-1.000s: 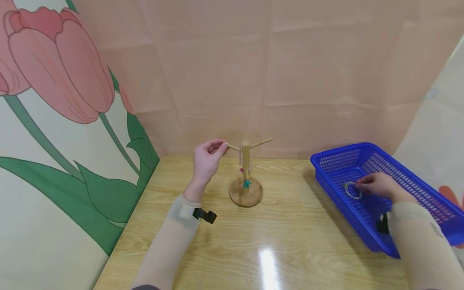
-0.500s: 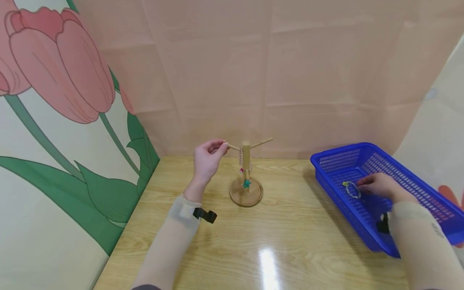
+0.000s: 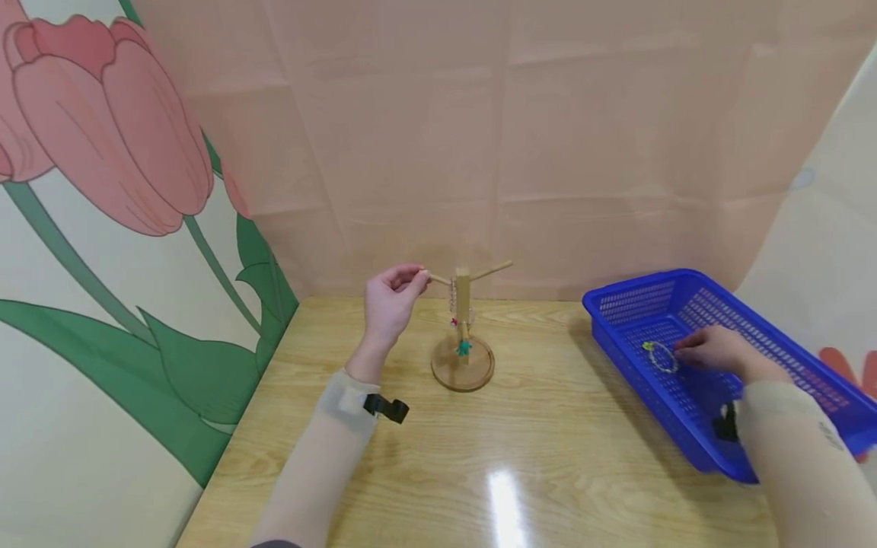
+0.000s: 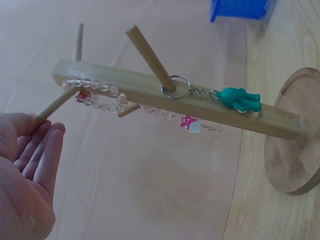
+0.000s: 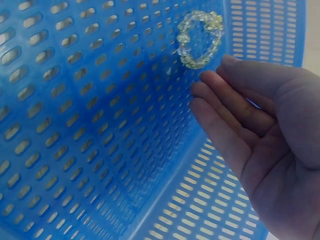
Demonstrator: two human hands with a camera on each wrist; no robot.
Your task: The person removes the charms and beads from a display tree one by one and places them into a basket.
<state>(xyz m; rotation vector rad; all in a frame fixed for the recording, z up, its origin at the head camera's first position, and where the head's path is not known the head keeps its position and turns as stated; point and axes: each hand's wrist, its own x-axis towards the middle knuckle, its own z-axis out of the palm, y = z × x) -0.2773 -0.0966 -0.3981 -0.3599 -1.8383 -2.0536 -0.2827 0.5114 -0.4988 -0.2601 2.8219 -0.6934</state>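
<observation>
A small wooden stand [image 3: 463, 320] with slanted pegs sits on a round base at the back of the table. My left hand [image 3: 416, 278] pinches the tip of its left peg [image 4: 55, 105]. On the stand [image 4: 210, 107] hang a clear bead bracelet [image 4: 100, 92], a thin chain with a pink charm [image 4: 190, 123] and a key ring with a green figure [image 4: 241, 99]. My right hand [image 3: 685, 352] reaches into the blue basket [image 3: 617, 304], its fingers straight. Just beyond its fingertips [image 5: 227, 60], a pale yellow-green bead bracelet [image 5: 200, 39] lies on the basket floor [image 5: 75, 125]; whether they touch it is unclear.
The glossy wooden table [image 3: 548, 441] stretches towards me between the stand and the basket. A wall with a tulip print [image 3: 103, 228] closes the left side and a pink backdrop [image 3: 548, 152] the back. The basket sits at the table's right edge.
The bead bracelet in the basket has shifted slightly at my right fingertips. My left hand stays on the peg. The view has shifted a little.
</observation>
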